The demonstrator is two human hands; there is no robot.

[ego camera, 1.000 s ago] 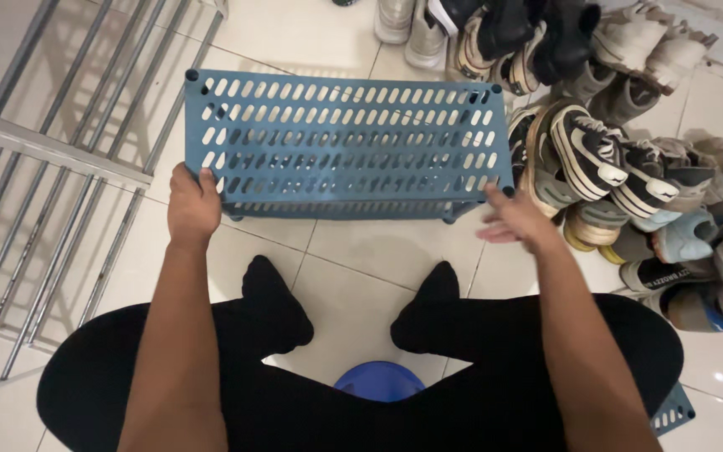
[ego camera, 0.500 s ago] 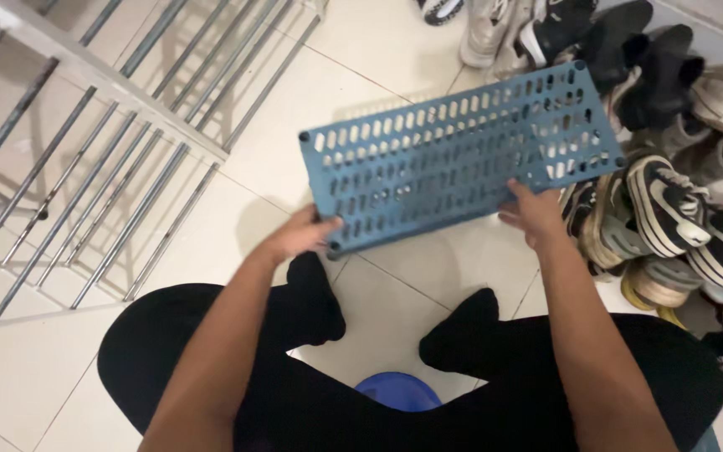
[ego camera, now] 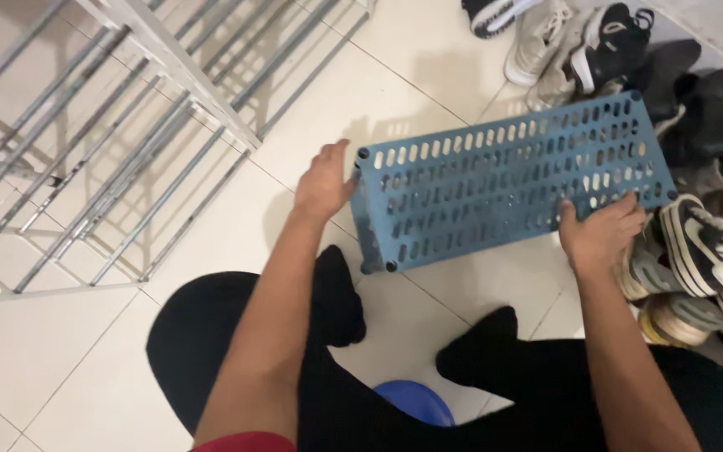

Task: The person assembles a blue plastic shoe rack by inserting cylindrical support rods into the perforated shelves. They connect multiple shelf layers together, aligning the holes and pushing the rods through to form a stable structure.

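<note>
A blue plastic shelf panel (ego camera: 504,180) with rows of slots is held just above the white tiled floor, tilted slightly. My left hand (ego camera: 324,180) grips its left short edge. My right hand (ego camera: 600,230) grips its near long edge close to the right corner. Both arms reach forward over my black-clad legs and black socks (ego camera: 336,293).
A grey metal rack frame (ego camera: 119,125) lies on the floor at the left. A pile of several shoes (ego camera: 696,243) lines the right side and top right. A blue round stool (ego camera: 412,402) shows between my legs.
The blue panel has shifted right and toward the shoes. My left hand moved from the near edge to the left short edge. The view swung left.
</note>
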